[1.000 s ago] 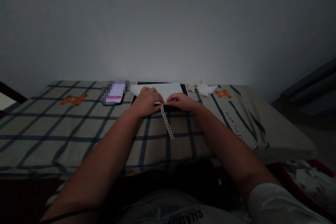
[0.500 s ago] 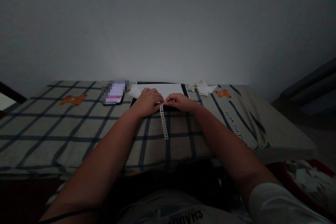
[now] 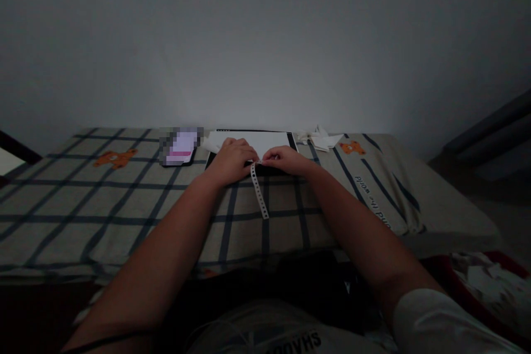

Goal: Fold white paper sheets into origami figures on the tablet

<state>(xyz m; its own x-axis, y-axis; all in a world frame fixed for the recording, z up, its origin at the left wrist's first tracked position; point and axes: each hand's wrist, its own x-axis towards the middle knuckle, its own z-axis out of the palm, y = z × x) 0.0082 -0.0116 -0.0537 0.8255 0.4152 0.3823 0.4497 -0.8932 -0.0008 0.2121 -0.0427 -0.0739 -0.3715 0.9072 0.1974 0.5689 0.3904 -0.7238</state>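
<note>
White perforated paper strip [image 3: 259, 194] pinched between fingers of left hand [image 3: 232, 159] and right hand [image 3: 286, 159], over checked bedsheet [image 3: 124, 199]

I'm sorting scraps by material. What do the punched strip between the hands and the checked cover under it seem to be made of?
The punched strip looks like thin white matte paper: it hangs limp, with a row of small holes. The checked cover looks like woven cotton-type fabric: soft wrinkles, printed dark lines and orange bears. The dim light leaves both uncertain.
</note>
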